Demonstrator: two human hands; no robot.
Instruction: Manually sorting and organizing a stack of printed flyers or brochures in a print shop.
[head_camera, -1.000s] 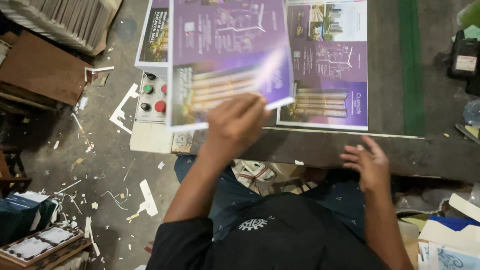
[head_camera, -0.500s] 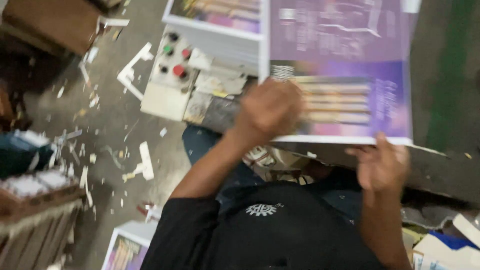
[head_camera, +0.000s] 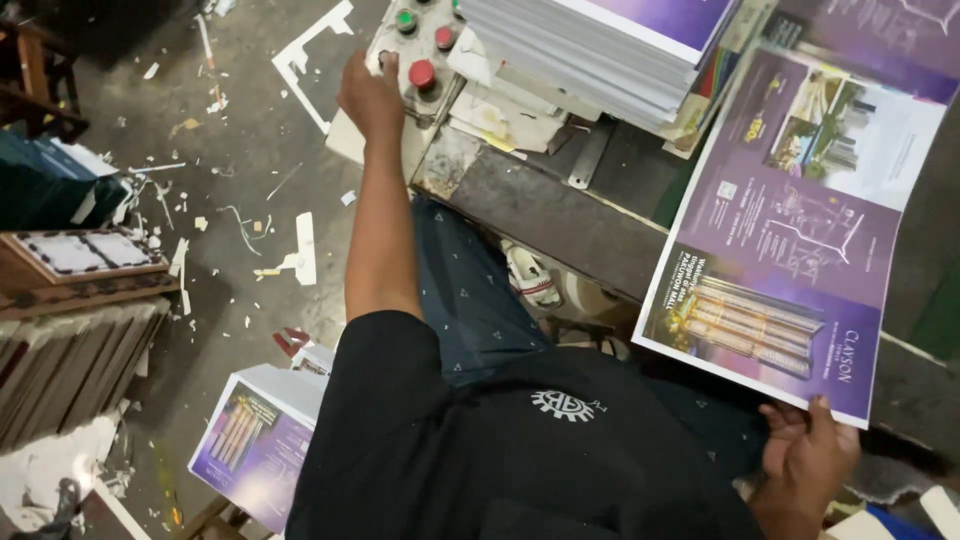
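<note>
My left hand (head_camera: 372, 95) is stretched out to a pale control box (head_camera: 352, 132) at the machine's left corner. Its fingers rest on the panel beside a red button (head_camera: 422, 74) and a green button (head_camera: 404, 20), and it holds nothing. My right hand (head_camera: 808, 458) grips the near corner of a large purple printed sheet (head_camera: 790, 240), thumb on top. The sheet lies flat on the dark machine table (head_camera: 560, 215). A thick stack of printed sheets (head_camera: 600, 50) stands behind it, to the right of the control box.
Paper scraps (head_camera: 300, 250) litter the concrete floor on the left. Another pile of purple sheets (head_camera: 250, 450) sits low beside my left side. Wooden boards and framed pieces (head_camera: 80, 260) are stacked at the far left.
My left hand has left the printed sheet and swung left onto the control box. My right hand has come up from the table edge to hold the sheet's near corner.
</note>
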